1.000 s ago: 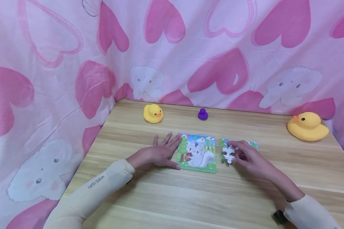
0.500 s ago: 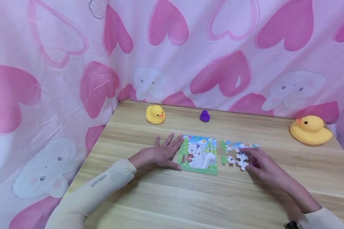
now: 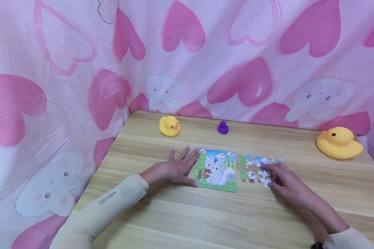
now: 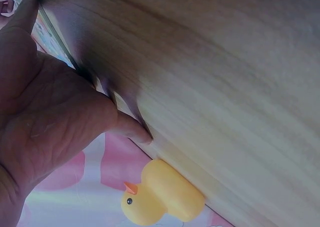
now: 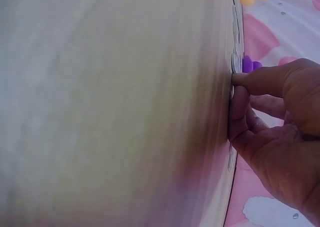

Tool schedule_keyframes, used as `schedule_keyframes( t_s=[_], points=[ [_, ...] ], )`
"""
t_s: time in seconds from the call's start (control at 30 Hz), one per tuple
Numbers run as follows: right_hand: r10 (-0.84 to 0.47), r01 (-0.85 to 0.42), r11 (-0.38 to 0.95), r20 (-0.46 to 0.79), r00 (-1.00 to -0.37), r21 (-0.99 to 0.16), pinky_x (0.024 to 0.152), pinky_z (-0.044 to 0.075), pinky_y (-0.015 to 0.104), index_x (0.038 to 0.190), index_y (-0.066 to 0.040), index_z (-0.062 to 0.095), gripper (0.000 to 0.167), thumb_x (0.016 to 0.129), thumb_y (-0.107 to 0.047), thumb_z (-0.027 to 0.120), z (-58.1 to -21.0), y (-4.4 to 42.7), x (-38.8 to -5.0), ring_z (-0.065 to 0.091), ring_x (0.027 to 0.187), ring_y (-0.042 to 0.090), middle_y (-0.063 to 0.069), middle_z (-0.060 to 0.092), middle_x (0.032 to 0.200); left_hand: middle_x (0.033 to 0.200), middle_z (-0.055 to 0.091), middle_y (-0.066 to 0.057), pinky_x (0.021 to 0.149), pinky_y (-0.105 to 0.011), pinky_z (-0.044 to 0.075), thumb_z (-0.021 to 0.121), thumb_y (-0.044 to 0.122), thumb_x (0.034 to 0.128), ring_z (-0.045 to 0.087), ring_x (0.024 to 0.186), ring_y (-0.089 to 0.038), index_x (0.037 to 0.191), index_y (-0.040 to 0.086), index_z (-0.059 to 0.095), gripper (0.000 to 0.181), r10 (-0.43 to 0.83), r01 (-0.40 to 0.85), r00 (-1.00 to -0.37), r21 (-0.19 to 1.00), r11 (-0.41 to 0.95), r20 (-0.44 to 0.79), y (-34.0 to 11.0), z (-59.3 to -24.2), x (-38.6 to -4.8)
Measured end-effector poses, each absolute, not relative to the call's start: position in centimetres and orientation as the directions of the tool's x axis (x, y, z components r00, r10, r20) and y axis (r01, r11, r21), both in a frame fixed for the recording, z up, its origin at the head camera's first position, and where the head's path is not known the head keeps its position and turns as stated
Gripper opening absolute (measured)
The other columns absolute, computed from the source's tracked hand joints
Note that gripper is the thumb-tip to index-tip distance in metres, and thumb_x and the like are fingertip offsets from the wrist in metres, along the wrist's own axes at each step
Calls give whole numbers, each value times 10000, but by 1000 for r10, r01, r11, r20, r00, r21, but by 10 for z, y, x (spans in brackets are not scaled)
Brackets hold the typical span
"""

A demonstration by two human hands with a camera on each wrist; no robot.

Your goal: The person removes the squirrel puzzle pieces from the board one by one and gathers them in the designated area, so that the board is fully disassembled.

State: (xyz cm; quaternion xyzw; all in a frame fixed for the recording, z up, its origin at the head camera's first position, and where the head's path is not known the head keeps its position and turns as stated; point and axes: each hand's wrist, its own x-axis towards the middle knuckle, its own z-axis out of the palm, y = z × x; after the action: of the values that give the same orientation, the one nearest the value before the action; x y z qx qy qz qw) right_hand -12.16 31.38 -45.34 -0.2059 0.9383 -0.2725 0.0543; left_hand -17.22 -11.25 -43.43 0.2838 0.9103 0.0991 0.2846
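A square picture board [image 3: 216, 170] of a white squirrel holding an acorn lies on the table. My left hand [image 3: 177, 170] rests at its left side with fingers spread, fingertips and thumb touching the edge. To the board's right, several jigsaw pieces [image 3: 247, 175] lie in loose rows. With thumb and index finger, my right hand [image 3: 285, 181] pinches a whitish jigsaw piece [image 3: 264, 178] low among them, beside the piece with the squirrel's eye. In the right wrist view the thumb meets the tabletop level, and the hand partly hides the pieces behind it.
At the back of the wooden table [image 3: 187, 221] stand a yellow duck [image 3: 169, 126], a small purple duck [image 3: 223, 127] and a larger yellow duck [image 3: 339, 143] at far right. A pink heart-patterned curtain [image 3: 187, 69] hangs behind and at the left.
My right hand has moved right with the jigsaw piece and lowered it among the other pieces, uncovering those at the left. My left hand has stayed at the board's edge.
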Motion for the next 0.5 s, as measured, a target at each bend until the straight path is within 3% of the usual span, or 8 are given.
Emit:
schedule_keyframes(
  t_s=[0.23,0.5],
  points=[
    [-407,-359,783,18,-913,-508,692,446,194,1454,-64,608,578,905,2,776,-454,315,-120,498,897,70,99,593,1202,1775,-234,75,1227,-763,-161,632,751,917,-252,1642,-278,1700,258,-136,1203,567,447,-675,351,823,-472,-113,-437,-173],
    [-415,-348,767,-3,-910,-539,694,507,197,1509,-135,547,661,908,-20,795,-447,313,-121,541,875,61,103,592,1214,1778,-223,69,1227,-766,-159,632,743,923,-244,1646,-282,1702,250,-131,1197,566,447,-673,349,824,-476,-113,-435,-173]
  ],
)
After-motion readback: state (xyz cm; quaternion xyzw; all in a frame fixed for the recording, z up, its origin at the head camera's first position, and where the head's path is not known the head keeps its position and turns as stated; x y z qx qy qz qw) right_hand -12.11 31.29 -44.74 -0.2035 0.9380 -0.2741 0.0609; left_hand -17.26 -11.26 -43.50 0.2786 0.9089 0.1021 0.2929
